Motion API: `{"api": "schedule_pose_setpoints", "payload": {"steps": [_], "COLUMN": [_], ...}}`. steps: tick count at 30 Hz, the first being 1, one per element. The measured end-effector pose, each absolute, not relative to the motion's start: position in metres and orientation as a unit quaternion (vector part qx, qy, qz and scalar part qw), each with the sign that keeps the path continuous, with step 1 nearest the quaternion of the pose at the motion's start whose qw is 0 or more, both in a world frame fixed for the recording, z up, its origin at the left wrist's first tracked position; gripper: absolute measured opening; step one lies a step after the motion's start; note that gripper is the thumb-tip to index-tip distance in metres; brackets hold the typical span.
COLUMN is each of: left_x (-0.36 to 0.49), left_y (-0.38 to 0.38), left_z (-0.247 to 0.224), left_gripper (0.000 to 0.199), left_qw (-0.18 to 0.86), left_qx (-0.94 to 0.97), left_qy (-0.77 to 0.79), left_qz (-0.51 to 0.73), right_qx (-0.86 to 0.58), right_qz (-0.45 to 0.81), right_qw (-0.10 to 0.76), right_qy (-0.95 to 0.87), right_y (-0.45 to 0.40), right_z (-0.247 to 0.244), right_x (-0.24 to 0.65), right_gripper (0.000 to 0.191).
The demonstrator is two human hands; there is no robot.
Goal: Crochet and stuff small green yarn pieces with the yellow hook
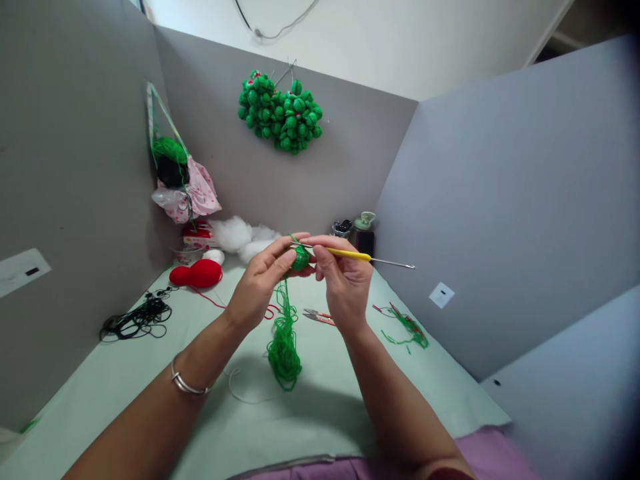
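Note:
My left hand (265,277) pinches a small green crocheted ball (300,258) between thumb and fingers, above the middle of the table. In my right hand (345,280) is a crochet hook (353,254) with a yellow handle, held like a pen. Its left tip meets the top of the ball, while its other metal end points right. A strand of green yarn rises near my left fingertips. Below the ball hangs more green yarn, running down to a loose skein (285,357) on the table. My right fingertips are close against the ball's right side.
Thread snips (319,317) lie beside my right wrist. Red yarn (197,274), black cord (137,319) and white stuffing (235,235) are at the left and back. Yarn scraps (413,330) lie right. Green crocheted pieces (280,110) hang on the partition; a bottle (365,222) stands behind.

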State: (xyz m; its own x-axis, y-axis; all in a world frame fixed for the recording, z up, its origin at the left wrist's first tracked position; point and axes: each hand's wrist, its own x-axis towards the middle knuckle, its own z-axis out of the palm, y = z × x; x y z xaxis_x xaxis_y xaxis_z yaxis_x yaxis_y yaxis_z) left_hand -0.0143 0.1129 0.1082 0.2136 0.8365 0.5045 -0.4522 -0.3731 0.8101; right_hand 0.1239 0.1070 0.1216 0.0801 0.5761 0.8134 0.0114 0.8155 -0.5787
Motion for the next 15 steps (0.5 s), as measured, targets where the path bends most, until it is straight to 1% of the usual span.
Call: {"api": "schedule_pose_setpoints", "payload": {"steps": [2,6,9,12,13,15], "left_x": [-0.0139,-0.0135,-0.0145,-0.0150,-0.0149,-0.0146], "left_y": [0.1144,0.1154,0.1128,0.1091,0.1082,0.1073], "left_z": [0.1067,0.1066,0.1096,0.1130,0.1138,0.1145], "left_gripper": [0.034,0.041,0.043,0.046,0.046,0.048], "left_qw": [0.525,0.503,0.499,0.519,0.524,0.530], "left_qx": [0.571,0.562,0.567,0.560,0.557,0.553], "left_qy": [0.170,0.190,0.188,0.183,0.181,0.171], "left_qz": [0.608,0.628,0.628,0.619,0.619,0.619], "right_qx": [-0.229,-0.225,-0.201,-0.190,-0.192,-0.199], "right_qz": [0.196,0.173,0.076,-0.017,-0.021,0.015], "right_qw": [0.701,0.700,0.695,0.688,0.691,0.702], "right_qy": [-0.646,-0.655,-0.686,-0.701,-0.696,-0.683], "right_y": [0.1060,0.1056,0.1072,0.1092,0.1098,0.1108], "right_z": [0.1221,0.1189,0.1158,0.1152,0.1156,0.1170], "right_x": [0.1239,0.1254,0.1292,0.1327,0.1333,0.1335], "right_gripper": [0.012,0.013,0.019,0.022,0.021,0.017]}}
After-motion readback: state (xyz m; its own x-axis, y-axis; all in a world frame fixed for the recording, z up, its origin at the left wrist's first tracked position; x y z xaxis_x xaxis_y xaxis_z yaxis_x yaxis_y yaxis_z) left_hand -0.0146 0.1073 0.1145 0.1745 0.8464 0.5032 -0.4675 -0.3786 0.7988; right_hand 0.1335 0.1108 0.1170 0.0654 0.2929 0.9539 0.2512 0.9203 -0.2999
